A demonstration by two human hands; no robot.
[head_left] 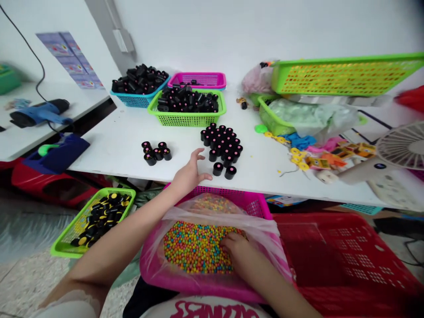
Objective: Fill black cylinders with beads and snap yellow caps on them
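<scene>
My left hand [190,172] reaches over the front edge of the white table [126,141], fingers spread and holding nothing, just left of a cluster of small black cylinders [222,148]. A smaller group of black cylinders [156,152] stands to its left. My right hand [236,248] rests palm down in a plastic bag of small multicoloured beads [195,245], fingers curled into them. The bag lies in a pink basket [251,205] on my lap. What the right fingers hold is hidden.
At the back stand a green basket [187,118], a blue basket [134,100] and a pink basket [198,79] with black cylinders. A green basket [66,240] of yellow-topped caps sits on the floor left. A red crate [341,260], a fan [402,148], a large green tray [344,75] and toy clutter lie right.
</scene>
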